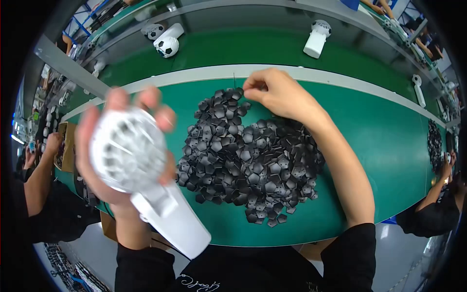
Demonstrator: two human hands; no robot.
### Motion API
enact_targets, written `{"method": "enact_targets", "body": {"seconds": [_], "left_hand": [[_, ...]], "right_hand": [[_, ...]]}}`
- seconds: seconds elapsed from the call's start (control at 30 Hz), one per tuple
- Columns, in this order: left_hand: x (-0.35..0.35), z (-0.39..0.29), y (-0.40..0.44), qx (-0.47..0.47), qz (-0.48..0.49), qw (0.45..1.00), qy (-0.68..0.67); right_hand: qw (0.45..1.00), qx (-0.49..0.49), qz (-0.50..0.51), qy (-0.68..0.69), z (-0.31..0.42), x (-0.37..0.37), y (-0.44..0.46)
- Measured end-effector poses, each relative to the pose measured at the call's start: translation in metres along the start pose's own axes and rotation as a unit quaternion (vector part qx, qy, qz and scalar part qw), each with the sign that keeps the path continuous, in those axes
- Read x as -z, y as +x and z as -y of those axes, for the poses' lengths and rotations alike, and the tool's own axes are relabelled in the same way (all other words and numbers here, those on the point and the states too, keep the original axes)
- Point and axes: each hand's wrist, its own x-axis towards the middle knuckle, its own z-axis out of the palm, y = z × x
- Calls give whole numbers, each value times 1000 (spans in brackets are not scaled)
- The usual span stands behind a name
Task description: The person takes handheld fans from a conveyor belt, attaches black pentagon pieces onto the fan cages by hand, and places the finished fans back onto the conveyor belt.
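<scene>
My left hand grips a white handheld fan by its round head, held up close to the camera. The head's vented face is blurred by motion, and the fan's white handle slants down to the right. At the far edge of a heap of black pentagon pieces, my right hand has thumb and fingertips pinched together. Whatever lies between those fingertips is hidden. Just left of them a thin dark spike stands up.
Beyond the pale rail of the green table runs a green conveyor belt. On it lie white fans with football-patterned heads and another white fan. Co-workers' arms show at left and right, near a cardboard box.
</scene>
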Motion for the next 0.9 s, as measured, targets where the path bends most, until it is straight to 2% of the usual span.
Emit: {"method": "enact_targets", "body": {"seconds": [0.03,0.1,0.13,0.2,0.23,0.3,0.37,0.43,0.47,0.53,0.63,0.7,0.8,0.9], "left_hand": [[9,14,-7,24,11,999,-32],[14,37,-18,62,-89,991,-83],[21,44,-22,61,-98,989,-91],[30,52,-28,118,-135,984,-10],[30,54,-27,110,-142,984,-12],[28,58,-24,169,-194,966,-14],[29,57,-22,194,-219,956,-20],[28,52,-20,210,-236,949,6],[28,52,-20,221,-242,945,20],[27,52,-21,208,-241,948,21],[27,52,-21,185,-236,954,28],[30,54,-22,171,-228,954,90],[29,54,-21,168,-214,953,132],[29,54,-21,176,-203,950,158]], "right_hand": [[1000,0,0,0,-4,-5,0],[997,9,-43,-59,-10,-16,-1],[994,13,-59,-89,-13,-22,-3],[997,-12,-7,-78,-4,-20,-4],[997,-33,26,-66,4,-13,-3],[995,-45,65,-56,19,-10,-1],[995,40,-40,85,33,-12,-8],[968,197,-88,128,54,-20,-20],[969,196,-85,127,61,-28,-24],[918,374,-127,32,71,-42,-31],[905,403,-135,32,76,-51,-34],[898,416,-138,30,76,-49,-35],[888,439,-126,-48,74,-40,-35],[899,402,-156,-74,78,-44,-44]]}}
